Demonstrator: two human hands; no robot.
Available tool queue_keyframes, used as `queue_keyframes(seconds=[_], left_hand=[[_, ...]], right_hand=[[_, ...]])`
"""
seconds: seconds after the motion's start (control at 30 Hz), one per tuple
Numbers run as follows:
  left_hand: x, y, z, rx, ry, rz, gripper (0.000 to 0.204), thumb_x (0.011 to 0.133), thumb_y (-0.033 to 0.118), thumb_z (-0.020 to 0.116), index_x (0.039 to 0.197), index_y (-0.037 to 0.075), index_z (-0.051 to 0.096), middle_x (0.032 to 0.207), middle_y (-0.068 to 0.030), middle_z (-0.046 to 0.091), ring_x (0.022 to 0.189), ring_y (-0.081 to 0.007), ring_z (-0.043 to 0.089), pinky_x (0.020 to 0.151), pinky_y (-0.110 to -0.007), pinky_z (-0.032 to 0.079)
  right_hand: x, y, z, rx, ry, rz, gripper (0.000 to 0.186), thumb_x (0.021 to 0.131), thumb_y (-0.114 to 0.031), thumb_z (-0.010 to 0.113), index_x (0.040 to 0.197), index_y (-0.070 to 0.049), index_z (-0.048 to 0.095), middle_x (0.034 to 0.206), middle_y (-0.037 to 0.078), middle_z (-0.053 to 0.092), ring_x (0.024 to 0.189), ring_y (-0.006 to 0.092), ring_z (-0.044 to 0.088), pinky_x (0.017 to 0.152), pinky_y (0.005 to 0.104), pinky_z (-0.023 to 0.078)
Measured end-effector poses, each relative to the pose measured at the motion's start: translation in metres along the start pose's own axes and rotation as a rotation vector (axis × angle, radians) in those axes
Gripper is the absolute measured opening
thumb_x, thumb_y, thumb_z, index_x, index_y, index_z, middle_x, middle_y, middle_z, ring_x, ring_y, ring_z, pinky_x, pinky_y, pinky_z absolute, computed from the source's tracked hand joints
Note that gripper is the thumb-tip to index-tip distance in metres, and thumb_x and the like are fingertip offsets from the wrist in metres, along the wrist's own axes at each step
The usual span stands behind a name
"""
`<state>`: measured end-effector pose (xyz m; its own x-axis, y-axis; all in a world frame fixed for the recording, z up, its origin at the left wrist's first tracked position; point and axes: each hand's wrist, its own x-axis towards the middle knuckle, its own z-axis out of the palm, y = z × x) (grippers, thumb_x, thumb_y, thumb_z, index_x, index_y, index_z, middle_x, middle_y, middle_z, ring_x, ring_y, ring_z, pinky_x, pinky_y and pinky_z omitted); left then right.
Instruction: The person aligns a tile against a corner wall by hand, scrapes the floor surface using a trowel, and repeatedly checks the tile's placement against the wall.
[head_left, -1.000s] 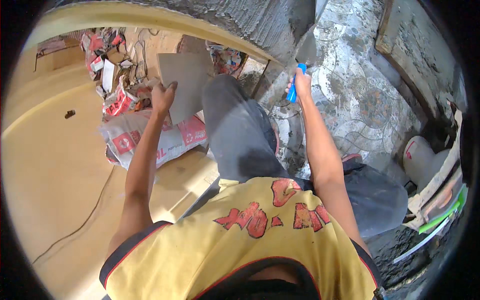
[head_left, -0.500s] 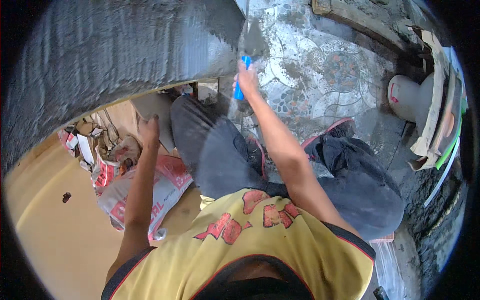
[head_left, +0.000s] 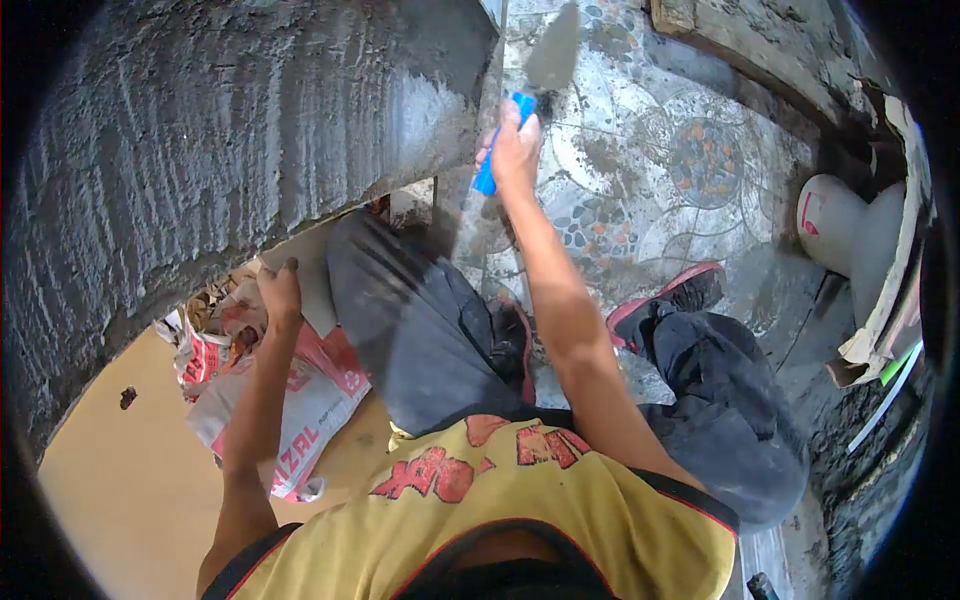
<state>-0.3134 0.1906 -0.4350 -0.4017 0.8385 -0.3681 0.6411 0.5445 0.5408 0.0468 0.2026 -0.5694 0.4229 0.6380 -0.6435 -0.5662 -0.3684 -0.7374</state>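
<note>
My right hand [head_left: 510, 150] grips the blue handle [head_left: 490, 177] of a trowel, whose grey blade [head_left: 550, 50] hangs over the mosaic-patterned floor beside a rough, mortar-coated surface [head_left: 230, 130]. My left hand [head_left: 280, 290] is closed on the edge of a flat greyish board or tile [head_left: 312, 280], low under that surface's edge and beside my bent left leg. The board is partly hidden by the leg and the overhang. Crumpled red-and-white sacks [head_left: 260, 420] lie behind my left forearm.
A white rounded container [head_left: 830, 220] and torn cardboard [head_left: 880, 340] stand at the right beside a rough dark edge [head_left: 860, 480]. A dirty plank [head_left: 730, 50] runs along the top right. A tan surface [head_left: 120, 440] spreads at lower left, below scraps of paper.
The view has swung so the coated surface fills the upper left. The trowel moved left and up, then slightly right in the last half second. My left hand has moved lower, still on the board.
</note>
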Motion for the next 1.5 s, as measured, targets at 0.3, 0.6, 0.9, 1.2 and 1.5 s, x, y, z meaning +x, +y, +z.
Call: queue_keyframes(seconds=[0.3,0.6,0.9,1.2,1.5], left_hand=[[0.014,-0.011,-0.006,0.231,-0.009,-0.039,0.031,0.083,0.016,0.067,0.104,-0.007,0.062,0.098,-0.013,0.066,0.086,-0.022,0.059,0.078,-0.035,0.047],[0.007,-0.011,-0.008,0.031,-0.039,0.093,0.034,0.08,0.019,0.067,0.101,-0.007,0.062,0.098,-0.0137,0.066,0.085,-0.0218,0.059,0.078,-0.035,0.047],[0.009,-0.011,0.003,0.047,-0.013,0.089,0.028,0.08,0.012,0.065,0.099,-0.007,0.063,0.093,-0.0141,0.067,0.084,-0.0236,0.061,0.077,-0.035,0.047],[0.011,-0.009,0.002,-0.039,-0.057,0.06,0.033,0.078,0.012,0.065,0.105,-0.006,0.06,0.101,-0.0125,0.065,0.088,-0.0235,0.06,0.079,-0.037,0.047],[0.019,-0.014,-0.004,0.008,-0.069,0.003,0.035,0.077,0.012,0.066,0.107,-0.005,0.06,0.098,-0.0134,0.065,0.083,-0.0233,0.06,0.073,-0.036,0.049]], right_hand=[[-0.056,0.03,-0.007,-0.055,-0.028,0.044,0.039,0.1,-0.042,0.05,0.097,-0.003,0.044,0.058,0.009,0.053,0.04,0.0193,0.056,0.037,0.0367,0.045],[-0.056,0.025,-0.002,-0.043,0.086,-0.107,0.042,0.1,-0.042,0.049,0.101,0.0,0.044,0.059,0.009,0.054,0.04,0.0206,0.056,0.04,0.0349,0.046],[-0.044,0.03,-0.005,-0.104,0.028,-0.053,0.046,0.1,-0.044,0.049,0.097,0.002,0.046,0.059,0.012,0.057,0.042,0.0216,0.059,0.042,0.0357,0.048],[-0.042,0.035,-0.006,-0.048,-0.024,-0.013,0.046,0.099,-0.045,0.051,0.097,0.0,0.046,0.058,0.01,0.055,0.041,0.0222,0.058,0.04,0.0369,0.047],[-0.047,0.025,-0.007,-0.146,-0.081,0.127,0.042,0.1,-0.041,0.051,0.102,0.0,0.045,0.058,0.01,0.056,0.041,0.0214,0.058,0.04,0.0353,0.048]])
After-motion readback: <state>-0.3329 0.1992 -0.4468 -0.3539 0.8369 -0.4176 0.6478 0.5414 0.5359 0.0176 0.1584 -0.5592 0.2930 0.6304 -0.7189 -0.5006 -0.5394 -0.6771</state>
